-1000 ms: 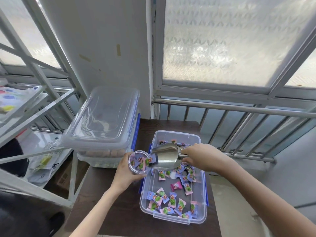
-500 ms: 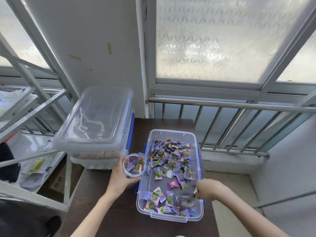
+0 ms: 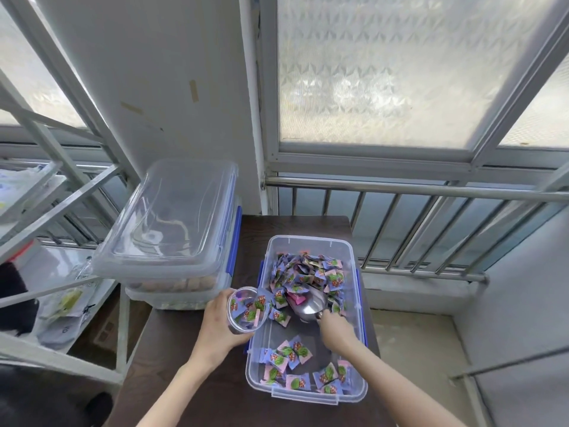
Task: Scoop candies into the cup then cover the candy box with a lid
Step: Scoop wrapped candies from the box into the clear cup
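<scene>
Candies (image 3: pixel 308 277) lie in a clear candy box (image 3: pixel 311 241) on the dark surface (image 3: pixel 184 380), toward its right edge. Most of them are heaped in the far half of the box, and a smaller group lies at the near end, with a bare patch of the bottom between the two. The wrappers are small squares in purple and pink with a green picture on them.

The right hand (image 3: pixel 335 329) is inside the box, just near of the far heap, and it is closed around the handle of a metal scoop (image 3: pixel 309 305). The scoop mouth points away from the person into the heap, and one pink candy lies in it.

The left hand (image 3: pixel 215 329) holds a clear cup (image 3: pixel 244 308) just beside the left wall of the box, fingers wrapped around its side. The cup is tilted toward the box and is partly filled with the same candies.

A clear lid (image 3: pixel 172 217) rests on another closed container (image 3: pixel 184 291) at the far left corner of the surface, well apart from both hands.
</scene>
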